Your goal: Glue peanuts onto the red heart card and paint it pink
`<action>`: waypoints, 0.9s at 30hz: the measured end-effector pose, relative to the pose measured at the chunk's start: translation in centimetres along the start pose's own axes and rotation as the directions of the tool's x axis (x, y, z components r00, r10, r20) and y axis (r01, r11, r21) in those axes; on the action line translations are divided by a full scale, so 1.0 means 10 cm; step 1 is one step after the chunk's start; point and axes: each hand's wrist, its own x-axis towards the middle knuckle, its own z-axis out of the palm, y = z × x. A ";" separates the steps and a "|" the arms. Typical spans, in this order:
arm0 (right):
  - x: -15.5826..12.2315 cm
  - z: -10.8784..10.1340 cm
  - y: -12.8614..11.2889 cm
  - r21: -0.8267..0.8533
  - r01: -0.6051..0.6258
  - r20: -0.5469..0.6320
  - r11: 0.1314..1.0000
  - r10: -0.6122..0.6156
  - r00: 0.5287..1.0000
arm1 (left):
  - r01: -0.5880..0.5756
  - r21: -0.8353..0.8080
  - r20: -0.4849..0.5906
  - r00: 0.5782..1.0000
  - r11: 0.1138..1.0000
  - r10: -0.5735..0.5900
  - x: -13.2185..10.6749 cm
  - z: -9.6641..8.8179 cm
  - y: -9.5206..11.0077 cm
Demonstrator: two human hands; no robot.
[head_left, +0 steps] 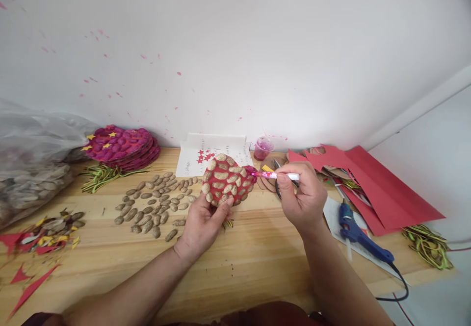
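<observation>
My left hand (202,223) grips the lower edge of a red disc covered with peanuts (224,180), thumb on its front, and holds it raised above the table. Most of the peanuts on it are bare tan, while a few at the right edge are magenta. Closed around the white handle of a paintbrush (292,176) is my right hand (303,193). The magenta-stained brush tip touches the disc's right edge. Behind the hands stands a small clear cup of magenta paint (263,148). Loose peanuts (150,208) lie left of my left hand.
A stack of magenta peanut discs (123,144) sits at the back left beside a plastic bag of peanuts (33,184). Red paper scraps (40,238) lie in front. On the right are a blue glue gun (360,233) with its cord, red card (390,188), scissors (278,188) and cord bundles (429,247).
</observation>
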 end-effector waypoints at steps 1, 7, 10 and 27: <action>0.00 0.00 0.00 0.013 0.000 -0.001 1.000 0.000 1.000 | 0.004 -0.006 -0.001 1.000 1.000 -0.004 0.00 0.00 0.00; -0.01 -0.01 -0.01 0.027 -0.002 0.004 1.000 0.002 1.000 | 0.052 -0.080 0.006 0.999 0.995 -0.052 0.00 0.02 0.07; 0.00 -0.02 0.00 0.009 -0.007 -0.009 1.000 0.007 1.000 | 0.094 -0.143 0.001 0.995 0.985 -0.095 0.01 0.03 0.10; 0.00 -0.02 0.00 0.018 -0.012 -0.028 1.000 0.013 1.000 | 0.208 -0.341 0.026 0.977 0.917 -0.212 0.03 0.03 0.16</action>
